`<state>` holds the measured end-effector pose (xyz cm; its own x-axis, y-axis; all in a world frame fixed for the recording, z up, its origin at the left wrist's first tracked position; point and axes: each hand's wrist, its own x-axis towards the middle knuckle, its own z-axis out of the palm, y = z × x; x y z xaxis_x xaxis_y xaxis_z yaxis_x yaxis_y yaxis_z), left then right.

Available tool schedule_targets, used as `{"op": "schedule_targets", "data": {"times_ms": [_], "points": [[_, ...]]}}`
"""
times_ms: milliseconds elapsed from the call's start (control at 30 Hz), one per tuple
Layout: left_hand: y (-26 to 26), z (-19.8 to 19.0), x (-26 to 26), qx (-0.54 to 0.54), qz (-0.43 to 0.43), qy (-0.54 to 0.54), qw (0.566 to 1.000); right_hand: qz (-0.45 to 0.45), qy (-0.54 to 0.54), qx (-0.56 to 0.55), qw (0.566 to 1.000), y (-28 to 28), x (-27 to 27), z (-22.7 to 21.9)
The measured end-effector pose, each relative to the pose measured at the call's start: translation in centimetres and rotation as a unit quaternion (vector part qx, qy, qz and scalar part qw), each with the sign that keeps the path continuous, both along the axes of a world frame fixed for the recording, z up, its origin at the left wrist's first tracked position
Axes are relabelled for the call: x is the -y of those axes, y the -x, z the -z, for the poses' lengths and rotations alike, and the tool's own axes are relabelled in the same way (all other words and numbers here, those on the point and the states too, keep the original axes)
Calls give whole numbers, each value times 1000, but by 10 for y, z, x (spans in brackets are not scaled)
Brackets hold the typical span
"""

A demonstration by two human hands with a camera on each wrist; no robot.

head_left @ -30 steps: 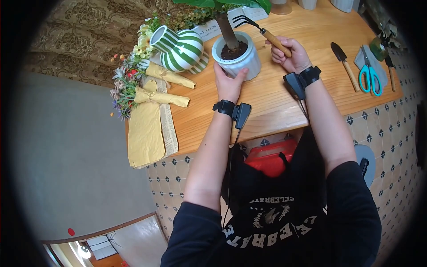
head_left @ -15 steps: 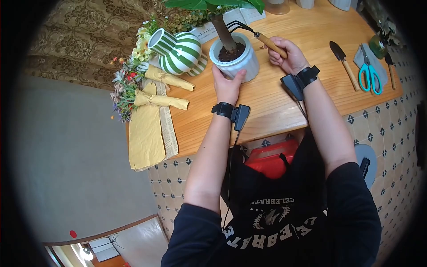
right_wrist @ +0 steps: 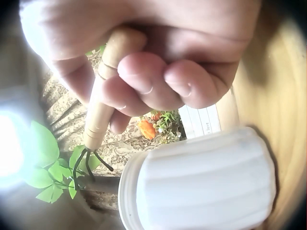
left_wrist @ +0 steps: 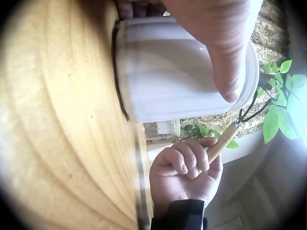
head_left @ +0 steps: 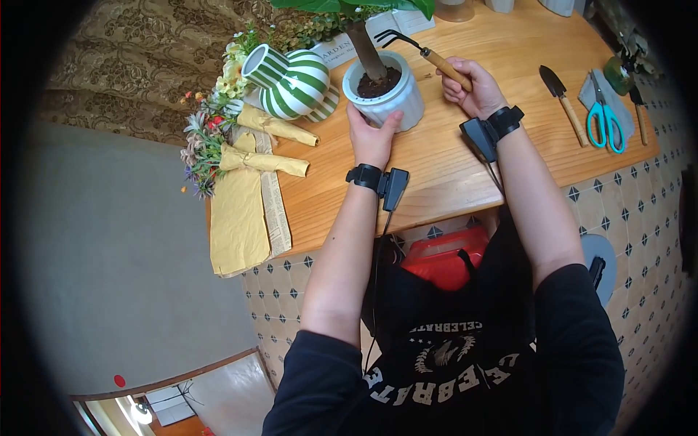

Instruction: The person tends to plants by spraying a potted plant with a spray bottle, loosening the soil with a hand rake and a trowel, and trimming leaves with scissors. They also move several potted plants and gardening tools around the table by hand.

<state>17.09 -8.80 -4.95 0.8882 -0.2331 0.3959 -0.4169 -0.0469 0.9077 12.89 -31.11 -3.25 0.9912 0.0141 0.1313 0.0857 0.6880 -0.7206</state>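
A white fluted flower pot (head_left: 392, 105) stands on the wooden table, holding dark soil (head_left: 379, 83) and a plant with a thick brown trunk (head_left: 367, 52). My left hand (head_left: 372, 138) grips the near left side of the pot, its thumb lying along the wall below the rim in the left wrist view. In my right hand (head_left: 472, 89) is a three-pronged hand rake (head_left: 447, 70), gripped by its wooden handle. The rake's black tines point left, beside the trunk and above the pot's rim. Curled fingers wrap the handle in the right wrist view.
Left of the pot lie a green-striped vase (head_left: 294, 83) and paper-wrapped flowers (head_left: 211, 149) on yellow paper (head_left: 238, 225). At the right are a trowel (head_left: 563, 102), turquoise scissors (head_left: 605, 127) on a grey cloth and another wooden-handled tool (head_left: 640, 116). Clear containers stand at the back.
The rake dipped left and down toward the trunk, then rose back up and slightly right. My left hand stays on the pot, which shifted slightly left in view.
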Motion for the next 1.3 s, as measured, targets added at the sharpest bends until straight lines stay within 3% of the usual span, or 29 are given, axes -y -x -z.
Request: {"op": "schedule_targets", "data": {"times_ms": [467,667,1300], "points": [[4,-6,1,0,2,-9,1000,17,8,-10,1000,-1,0,2],[7,-9,0,-19,42,15,999,27,5,-15,1000,-2,-1,2],[1,-2,0,-19,17,22,999,10,16,-4,1000,0,-2,-3]]}}
